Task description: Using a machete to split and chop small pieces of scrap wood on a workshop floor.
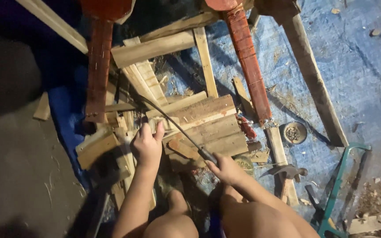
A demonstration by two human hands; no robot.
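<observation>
Where your fingers curl at the centre of the frame, your left hand point(147, 143) is closed around a small pale wood piece point(157, 124), thumb up along its right side, pressing it down among the scraps. Your right hand point(226, 168), lower and to the right of centre, is wrapped tight around the dark handle of a long thin tool point(173, 121); its slim blade runs up and left from your fist, past your left hand, toward the upper left of the pile. It looks like a narrow saw or rasp, though the dim light makes that hard to tell. Both hands work over a stack of flat boards point(212, 125) at the middle of the frame, with more slats point(153, 48) fanned above them. Two reddish instrument necks point(248, 66) slant down from the top edge, one left of centre and one right. All of it lies on a blue tarp point(358, 66) that fills the right side. Just right of the boards sits a small round tin point(294, 132) of bits, and below it a hammer point(287, 171) lies across a strip of wood. A green-framed saw point(338, 189) rests at the lower right. Your bare knees fill the bottom edge.
</observation>
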